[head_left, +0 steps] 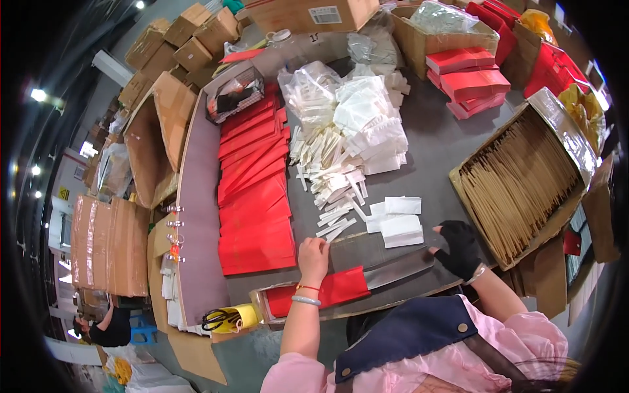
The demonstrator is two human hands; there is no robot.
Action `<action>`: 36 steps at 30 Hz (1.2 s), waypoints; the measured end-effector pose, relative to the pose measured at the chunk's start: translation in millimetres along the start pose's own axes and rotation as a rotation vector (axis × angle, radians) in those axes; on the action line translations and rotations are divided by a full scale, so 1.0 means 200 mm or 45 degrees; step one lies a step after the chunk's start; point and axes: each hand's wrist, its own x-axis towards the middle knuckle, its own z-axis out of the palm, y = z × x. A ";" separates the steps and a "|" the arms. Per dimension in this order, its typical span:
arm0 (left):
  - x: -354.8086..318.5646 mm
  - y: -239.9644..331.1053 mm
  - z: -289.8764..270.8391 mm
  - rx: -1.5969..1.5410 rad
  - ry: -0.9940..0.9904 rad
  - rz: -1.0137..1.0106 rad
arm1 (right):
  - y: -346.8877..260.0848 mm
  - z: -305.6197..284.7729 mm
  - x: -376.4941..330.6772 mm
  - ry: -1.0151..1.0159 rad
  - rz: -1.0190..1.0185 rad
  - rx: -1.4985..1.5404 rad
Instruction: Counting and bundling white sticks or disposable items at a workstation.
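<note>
L hand [314, 257] nr white strips [339, 229], fingers tog., can't tell if gripping. R hand [460, 250] gloved, fingers apart, by plastic sleeve [400, 268].

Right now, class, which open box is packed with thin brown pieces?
The near box at right, beside the gloved right hand. Its brown pieces set it apart: the far box, beyond the red stack, holds clear plastic.

Bright, even light covers the counter [432, 160], its shadows soft; overhead lamps [38, 95] glare in the dark upper left. Plastic bags [308, 88] glint, and straight edges bow toward a black rim.
</note>
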 end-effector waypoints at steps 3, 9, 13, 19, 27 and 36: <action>0.00 0.04 0.00 0.207 0.045 0.216 | 0.10 -0.11 -0.04 0.098 0.133 -0.010; 0.09 0.49 0.14 -0.252 0.010 0.480 | 0.21 -0.19 -0.05 0.238 0.239 -0.068; 0.17 0.59 0.29 -0.187 -0.057 0.565 | 0.32 -0.18 -0.04 0.233 0.234 -0.109; 0.19 0.54 0.35 -0.122 -0.167 0.567 | 0.95 -0.23 -0.34 0.325 0.600 -0.547; 0.14 0.56 0.30 -0.214 -0.081 0.507 | 1.36 -0.21 -0.38 -0.158 0.740 -0.888; 0.01 0.66 0.09 -0.710 -0.437 0.205 | 1.51 -0.28 -0.51 -0.084 1.044 -0.924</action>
